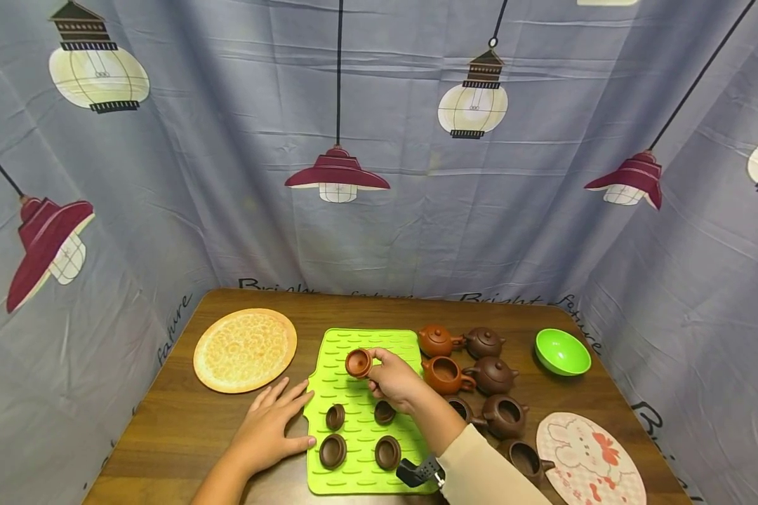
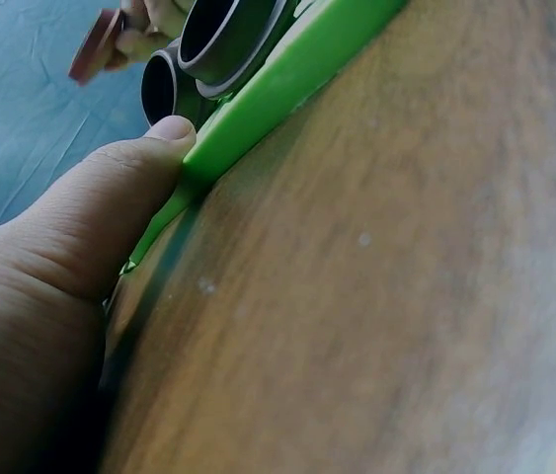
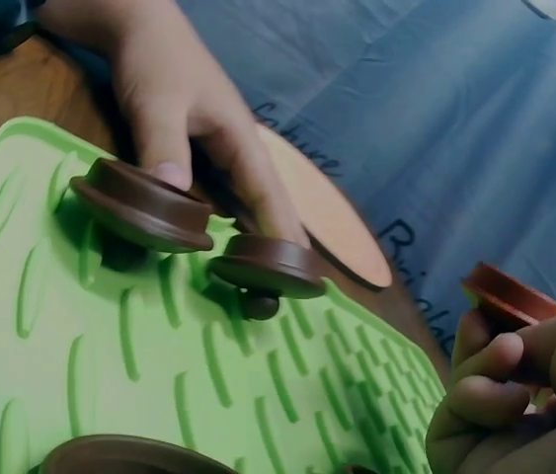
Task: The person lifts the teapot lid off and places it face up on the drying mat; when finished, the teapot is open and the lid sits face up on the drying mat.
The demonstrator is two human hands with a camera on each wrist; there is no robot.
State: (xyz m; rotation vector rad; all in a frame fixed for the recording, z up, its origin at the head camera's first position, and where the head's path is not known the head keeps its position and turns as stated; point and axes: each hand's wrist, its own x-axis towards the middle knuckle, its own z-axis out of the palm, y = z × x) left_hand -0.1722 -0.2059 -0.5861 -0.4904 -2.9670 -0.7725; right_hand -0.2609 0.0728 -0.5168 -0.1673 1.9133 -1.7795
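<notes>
Over the far half of the green mat (image 1: pixel 361 473), clear of its surface, the orange lid (image 1: pixel 358 363) hangs in the right hand (image 1: pixel 394 379), hollow face turned toward the head camera. It looks like fired clay, so I judge it light and rigid, smooth enough to slide between fingertips and likely to chip if dropped. The knob or opposite sides of the rim should give the safest hold. Four brown lids (image 1: pixel 333 451) lie hollow side up on the nearer half of the mat, some tilted, and would probably handle the same way.

The right hand's grip is narrow, thumb and fingers pinching the lid from one side; whether they bear on knob or rim, I cannot tell. The left hand (image 1: pixel 265 428) holds nothing: its fingers spread wide over the counter (image 1: pixel 164 449) at the mat's left edge, and the thumb touches that edge.
</notes>
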